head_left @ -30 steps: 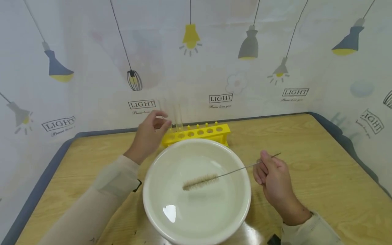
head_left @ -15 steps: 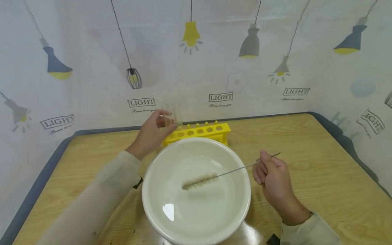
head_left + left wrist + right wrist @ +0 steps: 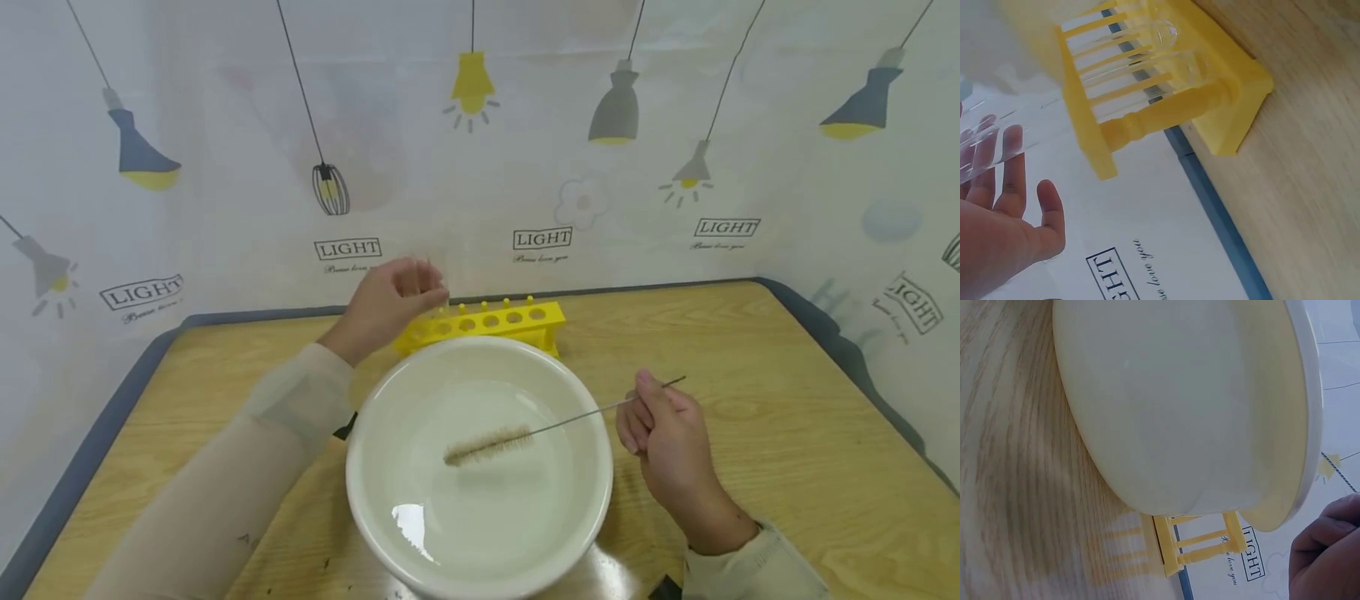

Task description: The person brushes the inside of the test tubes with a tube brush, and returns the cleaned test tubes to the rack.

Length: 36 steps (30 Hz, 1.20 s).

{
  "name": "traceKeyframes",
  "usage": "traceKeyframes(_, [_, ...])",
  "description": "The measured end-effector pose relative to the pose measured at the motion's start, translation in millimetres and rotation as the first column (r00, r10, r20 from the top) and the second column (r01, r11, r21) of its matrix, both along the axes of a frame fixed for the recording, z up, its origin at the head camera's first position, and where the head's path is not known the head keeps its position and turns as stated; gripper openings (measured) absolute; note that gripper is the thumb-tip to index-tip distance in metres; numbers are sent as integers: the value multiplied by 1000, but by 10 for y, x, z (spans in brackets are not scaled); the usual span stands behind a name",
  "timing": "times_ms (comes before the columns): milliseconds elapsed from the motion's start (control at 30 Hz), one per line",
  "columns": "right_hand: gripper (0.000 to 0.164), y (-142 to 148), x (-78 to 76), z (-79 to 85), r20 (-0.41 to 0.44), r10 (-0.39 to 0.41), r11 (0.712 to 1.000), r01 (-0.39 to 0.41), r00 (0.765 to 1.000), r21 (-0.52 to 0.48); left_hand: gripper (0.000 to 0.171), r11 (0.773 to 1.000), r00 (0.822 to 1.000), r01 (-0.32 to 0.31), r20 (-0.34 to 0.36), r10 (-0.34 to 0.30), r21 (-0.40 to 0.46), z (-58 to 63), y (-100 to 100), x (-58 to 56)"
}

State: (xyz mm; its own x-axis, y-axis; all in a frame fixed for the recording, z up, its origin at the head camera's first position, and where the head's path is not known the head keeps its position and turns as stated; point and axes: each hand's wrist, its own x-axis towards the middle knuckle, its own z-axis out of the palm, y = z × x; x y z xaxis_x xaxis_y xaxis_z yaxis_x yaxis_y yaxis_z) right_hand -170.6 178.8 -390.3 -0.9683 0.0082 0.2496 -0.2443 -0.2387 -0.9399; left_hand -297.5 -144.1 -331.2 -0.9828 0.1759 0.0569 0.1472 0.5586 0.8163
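Observation:
My left hand (image 3: 386, 304) is held at the yellow test tube rack (image 3: 553, 315), behind the basin. In the left wrist view, two clear test tubes (image 3: 1124, 64) stand in the rack. Straight, spread fingers (image 3: 1014, 172) lie behind the upper part of one tube; the thumb is out of that view. My right hand (image 3: 671, 437) pinches the wire handle of a bristle test tube brush (image 3: 489, 446). The brush head is over the water in a white basin (image 3: 358, 500); whether it touches the water I cannot tell.
A wooden table (image 3: 795, 400) carries the basin and rack. Behind the rack stands a white wall covering (image 3: 525, 167) printed with lamps. The basin's outer wall (image 3: 1166, 406) fills much of the right wrist view.
My left hand has moved a little right along the rack. A test tube seen by its fingers earlier came closer to the other tube. The right hand and brush have hardly moved.

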Motion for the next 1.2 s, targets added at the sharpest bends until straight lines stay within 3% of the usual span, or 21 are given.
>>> traceKeyframes(167, [59,-12,-3,-8,24,-5,1000,5,1000,3,31,1000,997,-15,-82,16,9,138,-18,25])
traceKeyframes(300, [59,-15,5,-12,60,-15,999,13,998,30,34,998,983,-10,-182,22,64,296,-4,68])
traceKeyframes(500, [59,-26,13,-3,84,-19,996,12,996,85,34,987,943,-33,-323,82,154,556,70,195])
traceKeyframes(600, [59,-33,21,-4,89,-20,995,11,996,98,36,984,905,-48,-409,116,174,688,113,310])
traceKeyframes(667, [59,-42,21,-9,73,-12,995,5,997,103,35,978,859,-39,-494,138,205,782,129,421])
traceKeyframes(800, [59,-65,12,-34,52,5,992,-12,999,128,30,973,694,46,-708,131,225,904,126,691])
traceKeyframes(867, [59,-68,8,-40,46,10,989,-16,999,147,32,978,606,92,-790,95,188,909,121,831])
traceKeyframes(900, [59,-69,8,-41,45,9,988,-16,999,155,34,982,574,106,-816,69,157,892,115,903])
traceKeyframes(967, [59,-67,17,-36,39,5,984,-11,999,176,40,989,542,111,-840,20,95,815,98,1043])
traceKeyframes(1033, [59,-65,28,-31,29,-3,980,-3,1000,200,46,996,528,88,-848,-33,15,685,53,1163])
traceKeyframes(1067, [59,-65,31,-29,24,-4,978,-1,1000,209,45,998,532,62,-845,-55,-26,610,24,1222])
traceKeyframes(1167, [59,-56,44,-19,34,-7,977,0,999,215,34,990,577,-31,-811,-97,-140,375,-65,1380])
traceKeyframes(1200, [59,-47,49,-13,37,-5,980,-2,999,200,33,981,601,-63,-792,-108,-182,301,-92,1428])
